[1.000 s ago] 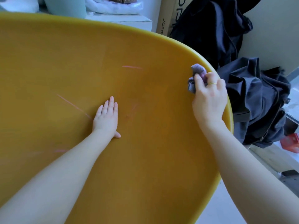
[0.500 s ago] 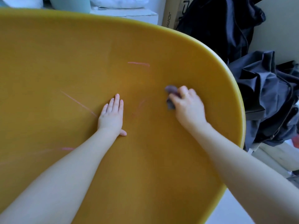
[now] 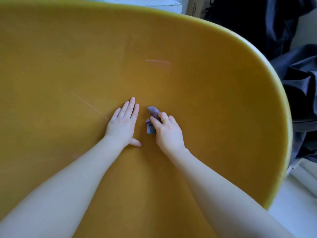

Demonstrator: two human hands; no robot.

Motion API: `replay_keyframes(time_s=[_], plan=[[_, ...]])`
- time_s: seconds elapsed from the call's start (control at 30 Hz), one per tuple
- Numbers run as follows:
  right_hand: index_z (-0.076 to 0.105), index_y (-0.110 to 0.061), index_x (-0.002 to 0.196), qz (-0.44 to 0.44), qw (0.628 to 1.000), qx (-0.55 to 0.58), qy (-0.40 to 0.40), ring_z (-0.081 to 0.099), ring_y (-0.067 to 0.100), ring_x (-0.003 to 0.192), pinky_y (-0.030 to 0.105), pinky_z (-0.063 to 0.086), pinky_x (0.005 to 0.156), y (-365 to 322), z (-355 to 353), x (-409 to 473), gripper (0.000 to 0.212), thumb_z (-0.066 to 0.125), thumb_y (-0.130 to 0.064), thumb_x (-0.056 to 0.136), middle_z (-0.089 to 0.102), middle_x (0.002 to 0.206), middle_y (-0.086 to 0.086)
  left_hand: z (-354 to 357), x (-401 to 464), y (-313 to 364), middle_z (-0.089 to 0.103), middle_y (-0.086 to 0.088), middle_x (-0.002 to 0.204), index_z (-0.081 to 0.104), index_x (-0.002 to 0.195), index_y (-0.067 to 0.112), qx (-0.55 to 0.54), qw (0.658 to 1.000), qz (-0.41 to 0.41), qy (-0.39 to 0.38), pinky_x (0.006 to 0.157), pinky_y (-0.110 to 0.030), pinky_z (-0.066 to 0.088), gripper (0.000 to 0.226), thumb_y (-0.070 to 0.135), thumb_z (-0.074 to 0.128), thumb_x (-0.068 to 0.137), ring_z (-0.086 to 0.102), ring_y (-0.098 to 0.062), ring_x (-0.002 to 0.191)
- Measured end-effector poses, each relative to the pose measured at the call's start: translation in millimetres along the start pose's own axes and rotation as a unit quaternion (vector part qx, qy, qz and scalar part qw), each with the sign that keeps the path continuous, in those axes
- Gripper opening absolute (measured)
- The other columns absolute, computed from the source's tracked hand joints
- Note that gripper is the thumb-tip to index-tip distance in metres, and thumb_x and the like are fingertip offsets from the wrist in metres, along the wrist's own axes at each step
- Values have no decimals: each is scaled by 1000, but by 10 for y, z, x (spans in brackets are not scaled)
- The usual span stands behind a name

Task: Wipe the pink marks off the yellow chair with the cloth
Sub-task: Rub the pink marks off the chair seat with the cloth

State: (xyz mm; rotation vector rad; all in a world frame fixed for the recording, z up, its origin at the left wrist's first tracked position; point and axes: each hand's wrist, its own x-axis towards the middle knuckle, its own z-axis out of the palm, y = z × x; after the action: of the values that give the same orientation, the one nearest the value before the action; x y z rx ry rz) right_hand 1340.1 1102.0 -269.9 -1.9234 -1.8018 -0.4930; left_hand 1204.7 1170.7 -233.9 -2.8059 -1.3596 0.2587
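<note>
Head view, one yellow chair (image 3: 205,100), one cloth (image 3: 151,117), three pink marks (image 3: 158,61)

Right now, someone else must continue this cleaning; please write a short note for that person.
Left hand: flat on the yellow chair, fingers straight, holding nothing.
Right hand: grip closed around the cloth, pressed on the seat beside the left hand.
Done: cannot tell from this view.
Left: short pink mark above the hands, long thin mark left of the left hand, faint smudge near the left forearm.
</note>
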Motion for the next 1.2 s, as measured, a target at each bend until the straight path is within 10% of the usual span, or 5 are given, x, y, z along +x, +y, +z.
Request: replay_keyframes(time_s=[0.17,0.4,0.77,1.07,1.2], plan=[[70,-10,85,-68,995,-66,-10,51,27,55,26,36,45,155,-176,159,22,77,-9,64,59,76,12,-7,-2,8,-27,-9,153,-15,147,8,-1,1000,-7,-4,117,-33,0,130,62,70,64,-14,-21,144],[67,-11,95,28,979,-138,145,46,26,57,26,28,43,569,-381,627,23,56,-2,78,64,90,12,47,9,-55,-28,-7,153,-17,147,11,-15,1000,6,-1,117,-33,-2,131,66,67,63,-16,-20,144],[69,-11,84,-51,998,-8,-32,51,27,57,23,34,41,-208,77,-65,21,65,-12,64,61,80,12,-10,-2,-17,-23,-9,154,-10,148,7,-5,1000,-7,2,117,-33,0,125,51,75,67,-10,-19,145],[67,-9,96,25,989,-91,115,50,29,60,28,33,47,453,-287,578,28,48,-3,75,62,88,16,-202,-31,-318,-28,-14,152,-14,145,1,101,993,-57,-17,116,-36,-6,139,69,69,58,-16,-23,144],[66,-10,93,39,998,8,46,52,30,62,25,34,46,-90,107,280,30,42,-9,75,62,90,14,-97,4,-278,-27,-14,152,-17,144,0,72,995,-64,-10,116,-36,-6,149,70,74,49,-17,-24,144]])
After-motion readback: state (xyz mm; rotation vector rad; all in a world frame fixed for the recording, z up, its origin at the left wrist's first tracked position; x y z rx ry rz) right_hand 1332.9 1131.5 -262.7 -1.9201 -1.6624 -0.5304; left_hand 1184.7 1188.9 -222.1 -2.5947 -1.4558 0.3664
